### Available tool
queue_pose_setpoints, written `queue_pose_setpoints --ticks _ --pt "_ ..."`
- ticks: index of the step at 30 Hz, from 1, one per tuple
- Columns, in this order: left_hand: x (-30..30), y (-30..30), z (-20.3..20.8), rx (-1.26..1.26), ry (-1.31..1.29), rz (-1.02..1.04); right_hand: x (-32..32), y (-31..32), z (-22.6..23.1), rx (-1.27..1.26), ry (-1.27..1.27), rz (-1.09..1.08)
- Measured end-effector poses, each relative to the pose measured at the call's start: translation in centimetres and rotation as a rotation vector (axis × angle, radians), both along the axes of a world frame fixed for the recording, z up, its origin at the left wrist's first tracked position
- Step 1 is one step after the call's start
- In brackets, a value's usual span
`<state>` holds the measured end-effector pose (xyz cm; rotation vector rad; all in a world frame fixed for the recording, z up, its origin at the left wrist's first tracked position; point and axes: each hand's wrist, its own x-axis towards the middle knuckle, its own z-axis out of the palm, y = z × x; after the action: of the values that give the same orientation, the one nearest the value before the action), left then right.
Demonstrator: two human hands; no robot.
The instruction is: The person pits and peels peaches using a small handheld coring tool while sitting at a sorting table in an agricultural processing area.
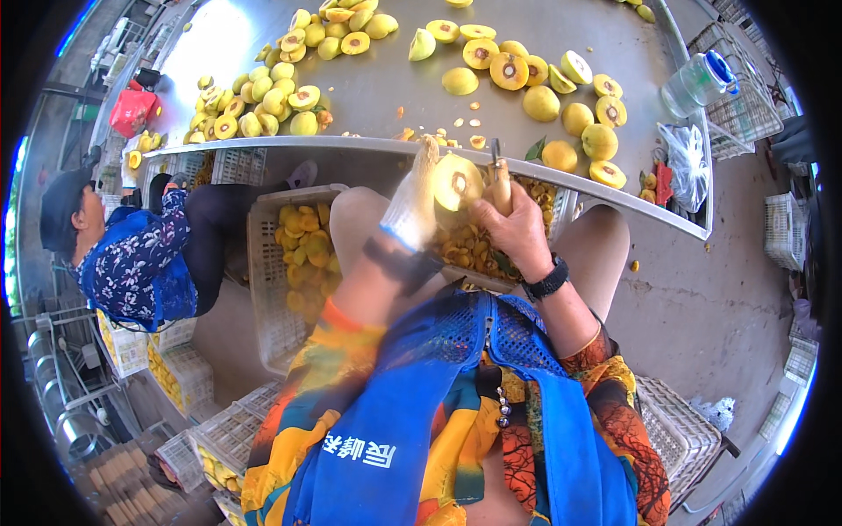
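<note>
My left hand (412,203), in a white knitted glove, grips a halved yellow peach (457,181) with its cut face and brown centre showing. Close on its right, my bare right hand (516,230) is wrapped round a pitting tool (501,186) with a wooden handle and a narrow metal end pointing up. The metal end stands apart from the fruit. Both hands are at the near edge of the metal table (386,96). Below them, a crate of cut peach pieces (487,252) sits between my knees, partly hidden by my hands.
Peach halves lie in piles at the table's left (254,101) and right (561,96). A clear jar (697,85) and a plastic bag (684,162) stand at the right edge. Another crate (267,289) of peaches is left of my legs. A co-worker (145,245) sits at the left.
</note>
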<state>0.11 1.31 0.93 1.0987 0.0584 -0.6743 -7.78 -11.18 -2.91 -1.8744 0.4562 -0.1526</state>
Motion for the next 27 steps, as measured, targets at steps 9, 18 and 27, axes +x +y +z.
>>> queue_pose_setpoints --ticks 9,18,27 --pt "0.2 0.8 -2.3 0.194 -0.556 -0.098 -3.0 0.5 2.4 -0.356 -0.063 0.176" --pt "-1.0 0.2 -1.5 0.050 -0.123 0.044 -3.8 1.8 2.9 -0.490 -0.079 0.290" --pt "1.3 1.7 -2.6 0.361 -0.715 -0.311 -3.8 1.3 3.7 -0.358 0.105 0.433"
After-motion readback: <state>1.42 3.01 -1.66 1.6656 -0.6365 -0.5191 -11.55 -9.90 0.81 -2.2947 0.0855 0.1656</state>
